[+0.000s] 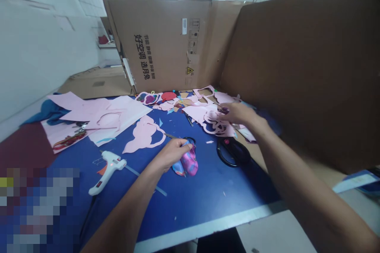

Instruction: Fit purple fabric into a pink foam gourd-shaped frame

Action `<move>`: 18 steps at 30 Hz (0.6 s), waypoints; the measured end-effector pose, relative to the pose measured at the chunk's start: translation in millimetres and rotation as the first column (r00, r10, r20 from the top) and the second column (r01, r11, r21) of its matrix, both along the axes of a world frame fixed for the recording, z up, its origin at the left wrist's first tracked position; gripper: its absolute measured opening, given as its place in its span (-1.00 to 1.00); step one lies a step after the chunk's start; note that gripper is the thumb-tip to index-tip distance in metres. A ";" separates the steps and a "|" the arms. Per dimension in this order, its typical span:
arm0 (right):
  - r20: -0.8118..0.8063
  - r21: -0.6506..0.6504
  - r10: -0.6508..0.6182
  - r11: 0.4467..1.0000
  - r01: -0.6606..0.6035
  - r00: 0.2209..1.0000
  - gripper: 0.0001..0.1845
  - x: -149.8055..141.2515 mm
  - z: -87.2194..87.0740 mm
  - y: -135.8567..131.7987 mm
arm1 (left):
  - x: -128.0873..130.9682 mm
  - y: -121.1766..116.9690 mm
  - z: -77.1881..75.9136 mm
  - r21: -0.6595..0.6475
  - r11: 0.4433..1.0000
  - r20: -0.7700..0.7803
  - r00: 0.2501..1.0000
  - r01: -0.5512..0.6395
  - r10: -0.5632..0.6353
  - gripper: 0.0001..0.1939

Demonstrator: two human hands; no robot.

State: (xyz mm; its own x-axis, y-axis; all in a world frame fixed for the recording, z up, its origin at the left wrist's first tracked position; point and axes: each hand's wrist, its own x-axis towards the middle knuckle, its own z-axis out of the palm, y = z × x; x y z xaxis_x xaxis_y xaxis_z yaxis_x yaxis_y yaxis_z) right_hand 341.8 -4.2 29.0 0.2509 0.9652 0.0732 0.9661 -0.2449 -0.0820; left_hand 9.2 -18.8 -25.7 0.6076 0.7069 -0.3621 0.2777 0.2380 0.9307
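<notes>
My left hand [173,153] is closed on a shiny pink and blue cloth piece [190,162], which hangs from the fingers over the blue table. A thin pointed blade [170,136] and a dark loop show beside these fingers, partly hidden by the hand. Further right and back, my right hand [237,113] reaches into the pink paper cut-outs [204,111], its fingers drawn together at a small dark purple thing [225,110] I cannot make out. Large black-handled scissors [236,152] lie just below my right forearm.
A white glue gun [109,170] with a clear glue stick lies at left. Pink paper sheets [127,110] and a pink cut shape [142,136] spread behind it. Cardboard walls [166,47] enclose the back and right. Scraps and a red oval [169,96] lie along the back.
</notes>
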 end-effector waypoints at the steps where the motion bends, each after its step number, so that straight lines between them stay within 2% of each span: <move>1: -0.017 -0.093 0.026 0.995 -0.028 1.000 -0.21 -10.5 -11.1 4.3 | 0.1 0.0 -0.5 -0.003 1.000 -0.007 1.000 0.001 -0.001 -0.66; 3: -0.023 -0.135 0.021 0.991 -0.024 1.000 -0.20 -28.5 -26.6 11.8 | 0.3 0.3 -1.6 0.002 1.000 -0.010 1.000 -0.002 0.002 -0.66; 6: -0.017 -0.118 -0.027 0.993 0.025 1.000 -0.47 -40.8 -35.0 17.9 | 0.9 0.6 -2.7 0.020 1.000 -0.009 1.000 -0.007 0.007 -0.65; 8: -0.025 -0.059 -0.075 0.996 0.073 0.997 -0.54 -37.8 -33.3 18.4 | 1.8 0.7 -2.9 0.011 1.000 -0.027 1.000 -0.001 0.002 -0.64; 11: -0.058 0.109 -0.162 0.980 0.167 0.985 -0.66 -20.3 -24.4 15.6 | 3.2 0.9 -3.3 -0.022 1.000 -0.038 0.999 0.014 -0.014 -0.66; 15: -0.162 0.348 -0.268 0.885 0.309 0.950 -0.62 6.7 -14.4 10.5 | 4.2 1.6 -5.8 -0.012 1.000 -0.012 1.000 0.006 -0.006 -0.68; 16: -0.186 0.368 -0.257 0.877 0.310 0.948 -0.61 9.7 -14.5 9.8 | 4.3 1.8 -6.4 -0.005 1.000 -0.011 1.000 0.001 -0.001 -0.68; 18: -0.206 0.358 -0.172 0.903 0.238 0.963 -0.58 7.0 -19.2 9.1 | 4.2 2.2 -7.2 0.009 1.000 -0.021 1.000 -0.006 0.006 -0.68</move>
State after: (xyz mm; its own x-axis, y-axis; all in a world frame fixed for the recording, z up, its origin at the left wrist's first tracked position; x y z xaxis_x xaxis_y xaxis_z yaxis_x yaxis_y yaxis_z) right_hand 348.7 4.9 9.8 0.4802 0.7998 0.3601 0.8622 -0.3548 -0.3616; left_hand 13.4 -16.5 -32.9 0.5958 0.7135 -0.3686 0.2956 0.2318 0.9268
